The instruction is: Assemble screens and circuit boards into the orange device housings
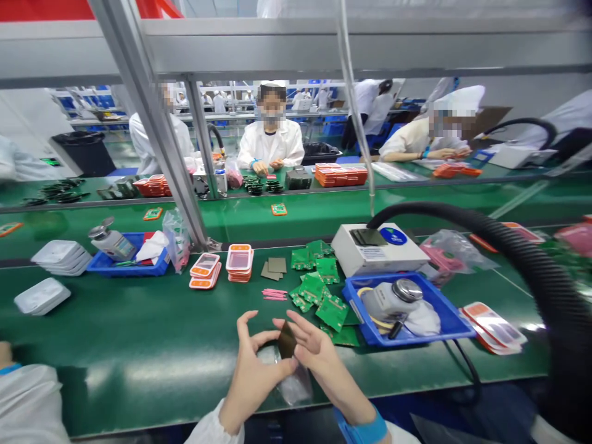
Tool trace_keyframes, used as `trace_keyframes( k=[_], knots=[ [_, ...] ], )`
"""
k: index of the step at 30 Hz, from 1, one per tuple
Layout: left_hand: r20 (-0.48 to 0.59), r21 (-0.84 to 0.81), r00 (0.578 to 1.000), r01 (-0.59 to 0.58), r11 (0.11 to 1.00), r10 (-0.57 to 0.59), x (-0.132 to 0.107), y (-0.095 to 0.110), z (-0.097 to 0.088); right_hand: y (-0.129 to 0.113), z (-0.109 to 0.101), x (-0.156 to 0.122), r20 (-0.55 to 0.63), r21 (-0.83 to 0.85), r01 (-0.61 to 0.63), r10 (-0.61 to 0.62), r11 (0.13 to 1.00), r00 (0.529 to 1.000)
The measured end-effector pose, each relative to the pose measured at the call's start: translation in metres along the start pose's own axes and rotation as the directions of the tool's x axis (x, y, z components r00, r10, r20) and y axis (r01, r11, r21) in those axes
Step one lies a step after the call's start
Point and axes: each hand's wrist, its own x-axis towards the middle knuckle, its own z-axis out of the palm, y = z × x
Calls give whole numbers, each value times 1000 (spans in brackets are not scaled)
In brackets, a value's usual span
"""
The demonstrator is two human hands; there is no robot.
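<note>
Near the front edge of the table, both my hands are around a thin dark square panel (287,340), tilted up between the fingertips. My left hand (256,364) has its thumb and index finger at the panel's left side. On the other side, my right hand (319,357) pinches it between thumb and fingers. Below the panel lies a clear plastic bag or film (295,387), partly covered by my hands. Just beyond them are several pink strips (274,294), some similar flat grey-brown panels (276,266) and a loose heap of green circuit boards (319,287).
To the right stands a blue tray (365,330) with a dispenser bottle, beside a white box (351,253) and a thick black hose (509,265). Orange-rimmed frames (239,259) are stacked beyond my hands. A metal post (152,123) rises at left; co-workers sit opposite.
</note>
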Motion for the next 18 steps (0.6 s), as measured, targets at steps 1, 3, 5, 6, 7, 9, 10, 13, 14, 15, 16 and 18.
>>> trace_keyframes(
  k=[1,3,5,6,7,9,10,13,14,15,16,18],
  knots=[
    [-15,26,1000,-6,1000,6,1,-2,0,-1,1,0,5,16,-6,6,1000,1000],
    [-37,91,999,-21,996,25,4,-5,0,-4,2,2,30,28,-10,10,1000,999],
    [-54,146,998,-34,989,42,9,-9,0,-7,3,6,73,42,-21,17,999,997],
    [-67,178,996,-41,983,54,11,-10,0,-8,3,8,88,57,-28,23,998,996],
    [-77,222,995,-47,974,66,14,-11,-1,-10,3,10,91,76,-37,30,996,995],
    [-43,361,997,-48,931,68,19,-7,-4,-14,2,12,59,136,-47,39,990,997],
    [16,453,998,-54,890,53,22,-2,-7,-15,1,13,31,175,-42,37,984,999],
    [239,697,970,-204,687,46,40,21,-24,-21,-1,11,-29,306,-8,18,952,999],
    [283,743,951,-298,599,122,50,32,-31,-22,-2,10,-37,341,2,12,940,999],
    [306,773,919,-392,498,248,63,43,-37,-23,-3,8,-41,367,6,9,930,999],
    [321,795,859,-473,380,398,77,54,-44,-24,-4,6,-39,382,6,10,924,999],
    [430,797,709,-589,134,559,110,75,-54,-22,-5,3,-20,394,-9,19,919,1000]
  ],
)
